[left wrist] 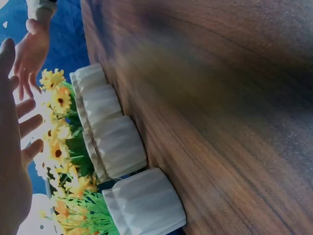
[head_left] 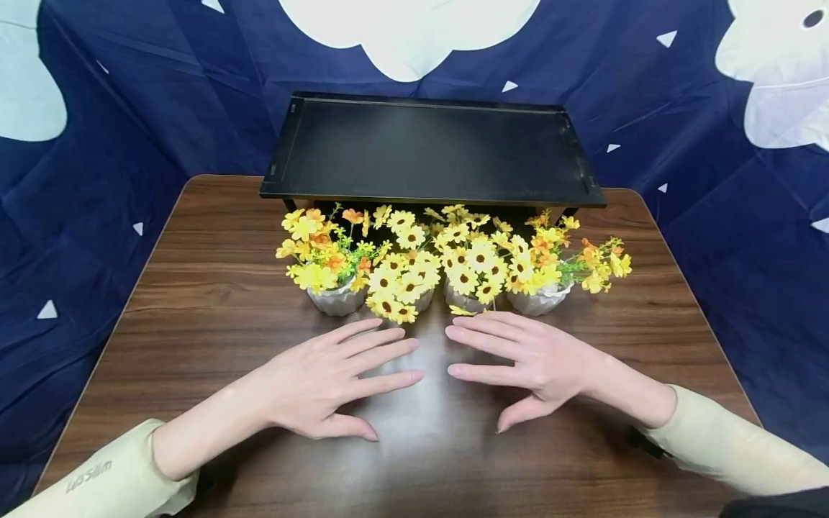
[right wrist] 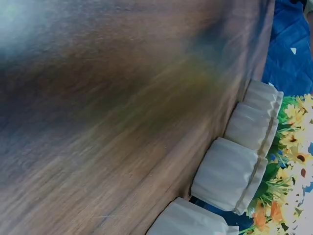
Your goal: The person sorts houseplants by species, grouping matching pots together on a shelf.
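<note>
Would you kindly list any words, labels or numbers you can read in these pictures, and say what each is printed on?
A small grey print on the left sleeve: too blurred and tilted to read with confidence.
No other text shows: none on the pots, the black tray, the table or the blue backdrop.

Left hand, right hand: flat, fingers spread.

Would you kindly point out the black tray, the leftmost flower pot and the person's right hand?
black tray (head_left: 427, 147), head view, bare flat bottom.
leftmost flower pot (head_left: 337, 301), head view, white ribbed wall.
right hand (head_left: 540, 360), head view, back of the hand.
</note>
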The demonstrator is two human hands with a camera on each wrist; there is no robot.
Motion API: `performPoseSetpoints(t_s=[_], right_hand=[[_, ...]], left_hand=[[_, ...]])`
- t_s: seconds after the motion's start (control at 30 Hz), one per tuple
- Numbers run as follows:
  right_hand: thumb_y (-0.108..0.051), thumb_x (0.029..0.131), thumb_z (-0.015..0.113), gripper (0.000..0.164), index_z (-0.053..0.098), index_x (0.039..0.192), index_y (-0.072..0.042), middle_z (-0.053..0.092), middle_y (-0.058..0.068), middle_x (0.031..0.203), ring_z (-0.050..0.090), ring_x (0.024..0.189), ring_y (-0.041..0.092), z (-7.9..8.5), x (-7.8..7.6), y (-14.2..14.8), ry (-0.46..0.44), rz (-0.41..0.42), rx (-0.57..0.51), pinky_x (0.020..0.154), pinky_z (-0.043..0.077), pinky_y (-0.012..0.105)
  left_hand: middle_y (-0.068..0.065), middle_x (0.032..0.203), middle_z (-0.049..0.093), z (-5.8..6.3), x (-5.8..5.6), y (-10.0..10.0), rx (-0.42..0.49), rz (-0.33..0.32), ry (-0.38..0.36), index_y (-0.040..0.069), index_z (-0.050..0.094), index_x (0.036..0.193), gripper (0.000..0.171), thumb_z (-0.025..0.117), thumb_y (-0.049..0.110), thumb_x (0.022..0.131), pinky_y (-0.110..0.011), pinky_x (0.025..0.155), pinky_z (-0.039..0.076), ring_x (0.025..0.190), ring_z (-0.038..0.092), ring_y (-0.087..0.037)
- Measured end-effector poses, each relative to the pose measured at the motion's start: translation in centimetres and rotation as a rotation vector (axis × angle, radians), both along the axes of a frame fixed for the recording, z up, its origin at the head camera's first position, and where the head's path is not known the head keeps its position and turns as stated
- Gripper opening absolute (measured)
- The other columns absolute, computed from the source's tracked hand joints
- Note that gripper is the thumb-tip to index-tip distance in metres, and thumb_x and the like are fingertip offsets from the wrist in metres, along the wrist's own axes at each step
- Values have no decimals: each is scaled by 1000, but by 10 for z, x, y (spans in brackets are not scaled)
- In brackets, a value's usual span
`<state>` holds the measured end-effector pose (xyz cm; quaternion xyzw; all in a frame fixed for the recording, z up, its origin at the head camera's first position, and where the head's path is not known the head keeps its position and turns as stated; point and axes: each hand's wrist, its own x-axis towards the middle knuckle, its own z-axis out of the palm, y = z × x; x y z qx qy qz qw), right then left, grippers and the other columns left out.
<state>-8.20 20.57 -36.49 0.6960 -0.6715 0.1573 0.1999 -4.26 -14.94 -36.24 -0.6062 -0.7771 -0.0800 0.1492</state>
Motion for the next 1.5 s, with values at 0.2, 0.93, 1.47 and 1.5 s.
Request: performPoseSetpoints(t_s=[0.2,0.93,1.47,1.5], right_hand=[[-47,99,64,53,70,124,0,69,26,125,70,111,36,9,-7,-11,61,39,-213,87,60,46],[-40,94,69,48,74,103,7,72,30,102,70,84,38,32,-30,-13,12,-182,-655,83,60,37],[-49,91,73,65,71,104,14,71,33,102,70,95,21,55,-32,14,-113,-421,-951,88,53,17],[-50,91,74,66,70,104,15,71,32,102,70,96,19,55,-32,16,-121,-424,-962,88,53,17]], left_hand=[[-10,145,62,6,-4,-2,145,-38,101,13,55,149,62,51,54,102,-45,115,44,133,59,-25],[-11,110,75,33,-28,1,518,-27,172,1,72,122,44,56,37,103,-43,90,57,100,71,-26],[-15,87,75,56,-38,-11,904,92,96,-5,77,98,41,60,32,102,-38,75,53,79,67,-29],[-15,86,75,56,-39,-11,929,99,84,-5,77,97,42,60,33,102,-37,77,54,78,67,-29]])
